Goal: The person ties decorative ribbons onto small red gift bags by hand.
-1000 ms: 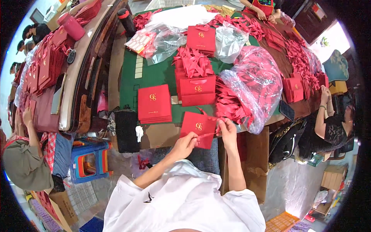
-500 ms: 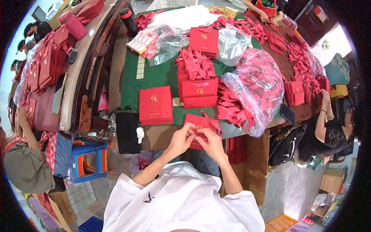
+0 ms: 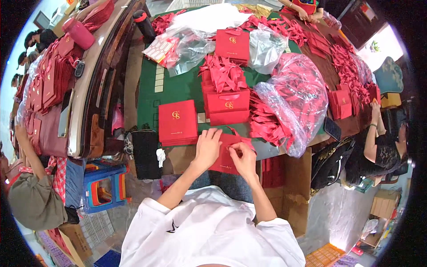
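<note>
A red paper gift bag lies at the table's near edge, in front of my body. My left hand rests on its left side with the fingers stretched out flat. Over its right side, the thumb and fingertips of my right hand are pinched together; whatever is between them is too small to make out. Red ribbon shows behind that hand. Just beyond my left hand sits a neat stack of flat red bags. More red bags with ribbon handles stand farther back.
A clear plastic sack of red ribbon-handled bags bulges on the right. A black bottle stands at the far left of the green tabletop. A cardboard box is below the right edge. Other people work at both sides.
My hands were together over the middle of the bag. The left has moved up and flattened onto the bag's left side; the right has shifted slightly right, still pinched.
</note>
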{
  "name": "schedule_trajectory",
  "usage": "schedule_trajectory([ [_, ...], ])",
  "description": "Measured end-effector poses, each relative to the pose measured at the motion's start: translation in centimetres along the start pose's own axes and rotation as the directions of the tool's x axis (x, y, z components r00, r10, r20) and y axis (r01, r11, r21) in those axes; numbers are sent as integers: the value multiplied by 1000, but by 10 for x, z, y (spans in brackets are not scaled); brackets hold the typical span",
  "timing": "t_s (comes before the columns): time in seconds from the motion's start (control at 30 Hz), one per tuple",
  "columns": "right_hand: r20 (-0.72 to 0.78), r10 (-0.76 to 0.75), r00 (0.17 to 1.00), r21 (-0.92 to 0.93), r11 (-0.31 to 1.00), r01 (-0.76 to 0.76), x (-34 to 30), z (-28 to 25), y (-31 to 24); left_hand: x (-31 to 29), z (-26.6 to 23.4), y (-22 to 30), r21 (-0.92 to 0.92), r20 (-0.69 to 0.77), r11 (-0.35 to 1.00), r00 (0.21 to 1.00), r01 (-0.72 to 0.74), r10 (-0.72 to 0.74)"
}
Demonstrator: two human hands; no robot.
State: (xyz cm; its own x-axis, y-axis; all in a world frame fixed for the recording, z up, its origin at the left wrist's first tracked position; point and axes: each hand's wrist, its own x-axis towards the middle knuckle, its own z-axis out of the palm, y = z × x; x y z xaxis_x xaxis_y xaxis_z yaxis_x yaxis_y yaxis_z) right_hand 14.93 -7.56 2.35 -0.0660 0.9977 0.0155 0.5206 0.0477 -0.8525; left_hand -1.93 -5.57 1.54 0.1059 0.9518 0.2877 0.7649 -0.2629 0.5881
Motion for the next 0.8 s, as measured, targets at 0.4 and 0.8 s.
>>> schedule_trajectory([
  [0.4,-104,-50,993,-14,999,49,-1,12,16,-4,0,-1,76,60,992,994,-99,95],
  [0.8,-139,-41,989,102,993,56,-9,2,-17,6,-19,3,-265,226,960,974,87,-26],
])
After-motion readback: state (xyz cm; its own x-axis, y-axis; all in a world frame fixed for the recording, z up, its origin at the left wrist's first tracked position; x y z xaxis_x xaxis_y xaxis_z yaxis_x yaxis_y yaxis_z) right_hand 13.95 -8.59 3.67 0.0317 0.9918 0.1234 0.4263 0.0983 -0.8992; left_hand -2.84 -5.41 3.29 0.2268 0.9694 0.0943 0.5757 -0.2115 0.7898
